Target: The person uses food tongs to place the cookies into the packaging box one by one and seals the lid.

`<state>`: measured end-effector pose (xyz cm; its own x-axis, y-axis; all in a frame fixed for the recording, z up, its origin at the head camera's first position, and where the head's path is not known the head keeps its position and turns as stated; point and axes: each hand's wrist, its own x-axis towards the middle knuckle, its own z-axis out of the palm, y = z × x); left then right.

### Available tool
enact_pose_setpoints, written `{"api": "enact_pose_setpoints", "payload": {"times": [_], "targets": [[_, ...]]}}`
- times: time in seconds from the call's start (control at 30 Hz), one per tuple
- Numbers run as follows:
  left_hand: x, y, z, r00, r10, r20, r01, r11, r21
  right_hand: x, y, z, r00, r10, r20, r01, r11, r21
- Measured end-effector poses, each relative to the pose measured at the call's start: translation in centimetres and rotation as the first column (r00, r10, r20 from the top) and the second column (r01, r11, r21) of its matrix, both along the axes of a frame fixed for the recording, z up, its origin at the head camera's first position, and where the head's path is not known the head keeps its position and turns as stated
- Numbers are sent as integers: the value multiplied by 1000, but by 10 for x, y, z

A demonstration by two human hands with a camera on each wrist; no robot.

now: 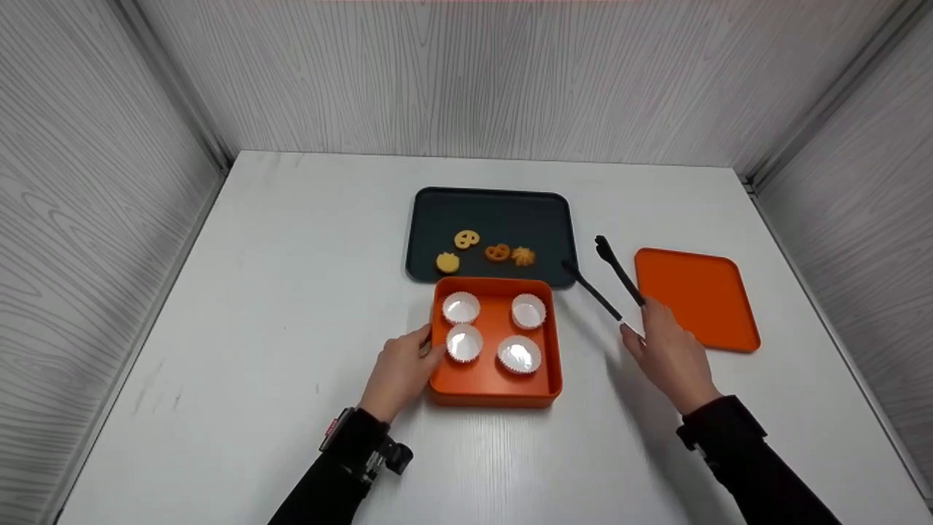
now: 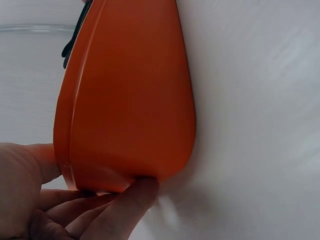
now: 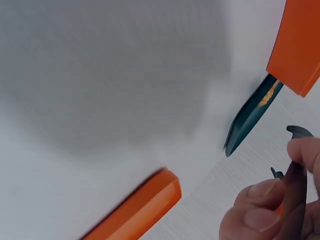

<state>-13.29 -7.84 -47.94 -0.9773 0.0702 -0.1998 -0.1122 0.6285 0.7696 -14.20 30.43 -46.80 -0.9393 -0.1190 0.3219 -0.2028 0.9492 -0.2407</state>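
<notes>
My left hand [image 1: 403,370] grips the left side of an orange box [image 1: 496,400], thumb at its rim and fingers against the outer wall, as the left wrist view shows. Inside the box sit several white paper cups [image 1: 520,354]. To the right, my right hand [image 1: 672,355] holds black tongs [image 1: 618,268] with their arms spread apart. One tong tip hovers over or by the right edge of a dark green tray [image 1: 492,206]. That tray carries a pretzel-shaped biscuit [image 1: 466,239], a browner pretzel [image 1: 497,252], a star-like biscuit [image 1: 522,256] and a round yellowish one [image 1: 447,262].
An orange lid-like tray [image 1: 697,299] lies to the right, just beyond my right hand. All of it stands on a white table [image 1: 219,350] with grey wood-grain panels [image 1: 452,80] behind and at both sides. The box adjoins the dark tray's near edge.
</notes>
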Motion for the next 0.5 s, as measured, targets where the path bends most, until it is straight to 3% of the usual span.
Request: {"api": "enact_pose_setpoints", "payload": {"times": [0.27, 0.5], "targets": [[1, 0, -3, 1000, 3, 4, -3, 1000, 1, -17, -4, 19, 988, 51, 146, -53, 999, 6], [2, 0, -3, 1000, 1, -16, 0, 1000, 14, -38, -12, 30, 977, 118, 180, -127, 991, 37]]}}
